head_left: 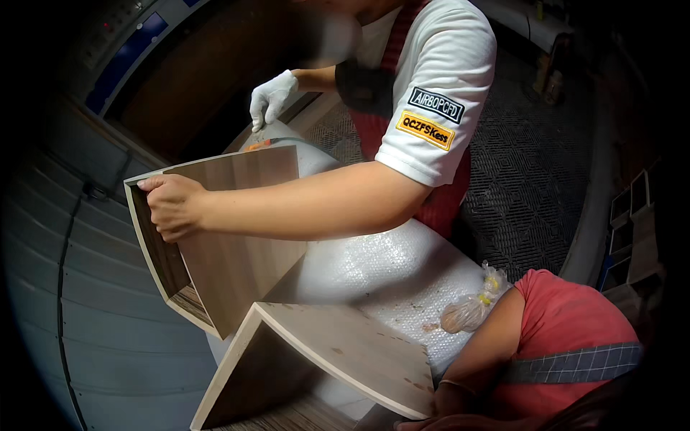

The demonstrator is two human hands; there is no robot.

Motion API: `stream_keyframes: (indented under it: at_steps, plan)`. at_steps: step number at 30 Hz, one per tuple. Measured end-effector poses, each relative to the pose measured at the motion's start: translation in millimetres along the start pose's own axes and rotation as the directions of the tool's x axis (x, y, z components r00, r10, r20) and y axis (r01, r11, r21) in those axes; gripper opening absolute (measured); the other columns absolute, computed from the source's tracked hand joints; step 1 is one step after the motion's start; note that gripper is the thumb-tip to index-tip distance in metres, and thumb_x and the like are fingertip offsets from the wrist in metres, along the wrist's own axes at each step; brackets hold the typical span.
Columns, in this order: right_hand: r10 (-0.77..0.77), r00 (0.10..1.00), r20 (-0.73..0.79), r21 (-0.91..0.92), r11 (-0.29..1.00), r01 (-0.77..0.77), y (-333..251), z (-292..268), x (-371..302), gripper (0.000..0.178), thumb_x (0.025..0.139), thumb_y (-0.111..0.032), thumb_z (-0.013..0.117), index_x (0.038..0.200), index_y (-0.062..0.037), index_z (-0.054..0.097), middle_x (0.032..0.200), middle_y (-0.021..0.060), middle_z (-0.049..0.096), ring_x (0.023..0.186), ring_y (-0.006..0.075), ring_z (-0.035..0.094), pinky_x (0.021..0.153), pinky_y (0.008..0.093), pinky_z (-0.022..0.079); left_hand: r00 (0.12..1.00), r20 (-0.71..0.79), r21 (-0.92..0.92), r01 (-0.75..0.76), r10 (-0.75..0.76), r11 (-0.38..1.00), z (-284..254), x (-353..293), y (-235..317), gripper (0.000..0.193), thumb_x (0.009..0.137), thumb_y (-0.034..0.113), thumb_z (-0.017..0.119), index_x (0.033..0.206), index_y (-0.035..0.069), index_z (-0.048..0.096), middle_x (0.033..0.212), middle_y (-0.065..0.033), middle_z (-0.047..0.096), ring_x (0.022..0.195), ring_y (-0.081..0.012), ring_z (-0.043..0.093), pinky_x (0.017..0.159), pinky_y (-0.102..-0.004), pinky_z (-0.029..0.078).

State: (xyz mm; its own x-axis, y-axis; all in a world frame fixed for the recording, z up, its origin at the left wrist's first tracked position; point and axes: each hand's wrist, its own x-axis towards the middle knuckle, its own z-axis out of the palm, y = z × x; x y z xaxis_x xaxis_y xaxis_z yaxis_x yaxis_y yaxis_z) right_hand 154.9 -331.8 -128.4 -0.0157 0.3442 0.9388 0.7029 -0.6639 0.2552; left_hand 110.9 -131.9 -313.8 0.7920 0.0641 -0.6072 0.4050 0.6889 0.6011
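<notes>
At the lower right, my right arm in a red sleeve reaches down to the bottom edge. There my right hand (440,419) lies by the near right corner of an open wooden box (352,345). Most of its fingers are cut off or in shadow, so its grip cannot be made out. My left hand is out of view. The box has pale edges, brown spots on its top panel and a dark inside. Next to my forearm is a knotted clear plastic bag (463,314) with brownish contents and yellow ties.
Bubble wrap (388,266) covers the work surface. Across from me, a person in a white shirt grips a second wooden box (237,244) with a bare hand (172,206). Their gloved hand (272,98) is above an orange item (259,145). Dark patterned matting (528,158) lies behind.
</notes>
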Motion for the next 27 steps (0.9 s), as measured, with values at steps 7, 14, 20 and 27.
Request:
stream_keyframes:
  at_steps: [7, 14, 20, 27]
  plan:
    - [0.039, 0.999, 0.02, -0.003, 0.999, -0.039, -37.2, -26.3, -17.4, 0.024, 0.094, -0.033, 0.057, 0.08, -0.0128, 0.057, 0.077, -0.002, 0.054, 0.068, 0.0123, 0.05, 0.067, 0.0243, 0.04, 0.999, 0.001, -0.016, -0.043, 0.043, 0.999, -15.2, -3.5, 1.1, 0.041, 0.102, 0.026, 0.053, 0.139, 0.009, 0.046, 0.117, -0.0129, 0.062, 0.103, -0.0271, 0.063, 0.088, -0.0409, 0.053]
    - [0.075, 0.995, 0.063, -0.046, 0.996, -0.072, -80.5, -66.9, -17.6, 0.026, 0.097, -0.035, 0.055, 0.083, -0.0138, 0.058, 0.078, -0.0028, 0.053, 0.068, 0.0111, 0.049, 0.069, 0.023, 0.039, 0.999, 0.037, 0.022, -0.032, 0.031, 0.999, -27.6, -24.9, -6.4, 0.042, 0.102, 0.027, 0.053, 0.139, 0.009, 0.046, 0.118, -0.0129, 0.062, 0.103, -0.0271, 0.063, 0.089, -0.0409, 0.052]
    - [0.114, 0.988, 0.108, 0.044, 0.992, -0.12, -69.6, -78.3, 0.9, 0.022, 0.098, -0.033, 0.055, 0.088, -0.0135, 0.06, 0.08, -0.0035, 0.051, 0.071, 0.0108, 0.049, 0.073, 0.0236, 0.037, 0.997, 0.05, 0.039, -0.063, 0.061, 0.997, -43.2, -47.3, -14.9, 0.042, 0.102, 0.027, 0.053, 0.139, 0.008, 0.046, 0.118, -0.0128, 0.062, 0.104, -0.0271, 0.063, 0.089, -0.0409, 0.052]
    - [0.14, 0.826, 0.547, 0.324, 0.874, -0.362, -122.8, -64.8, 42.4, 0.012, 0.08, -0.022, 0.06, 0.076, -0.011, 0.056, 0.073, 0.0018, 0.056, 0.068, 0.015, 0.057, 0.06, 0.0265, 0.039, 0.993, 0.039, 0.021, -0.11, 0.109, 0.994, -59.1, -81.2, -30.8, 0.042, 0.102, 0.027, 0.054, 0.139, 0.008, 0.046, 0.118, -0.0127, 0.062, 0.105, -0.027, 0.063, 0.09, -0.0409, 0.052]
